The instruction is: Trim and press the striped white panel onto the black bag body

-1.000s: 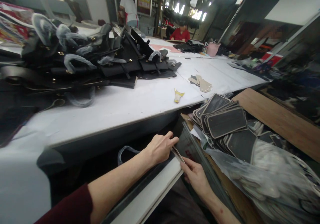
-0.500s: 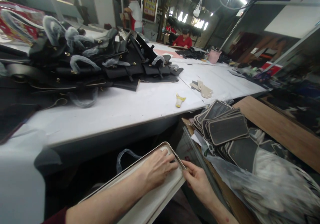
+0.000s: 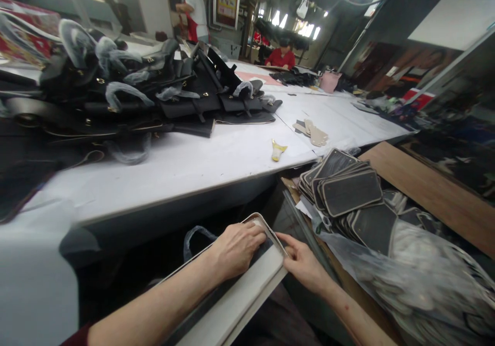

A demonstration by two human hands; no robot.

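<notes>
Both my hands hold a flat, round-cornered panel (image 3: 242,294) with a pale face and a thin raised rim, tilted low in front of me. My left hand (image 3: 235,250) lies across its upper side, fingers curled towards the rim. My right hand (image 3: 303,266) pinches the panel's near corner between thumb and fingers. Much of the panel is hidden by my left hand and forearm. To the right, a heap of similar dark panels with pale borders (image 3: 351,192) lies close to my right hand.
A long white cutting table (image 3: 201,170) holds black handbags (image 3: 189,103), a yellow-and-cream scrap (image 3: 277,150) and pale pattern pieces (image 3: 313,133). A plastic bag (image 3: 417,279) and wooden board (image 3: 425,186) lie right. Co-workers in red (image 3: 282,58) and white (image 3: 193,11) stand beyond.
The panel has swung from nearly edge-on to tilted with its pale face showing. My left hand has moved onto its upper side, and my right hand has stayed at the corner.
</notes>
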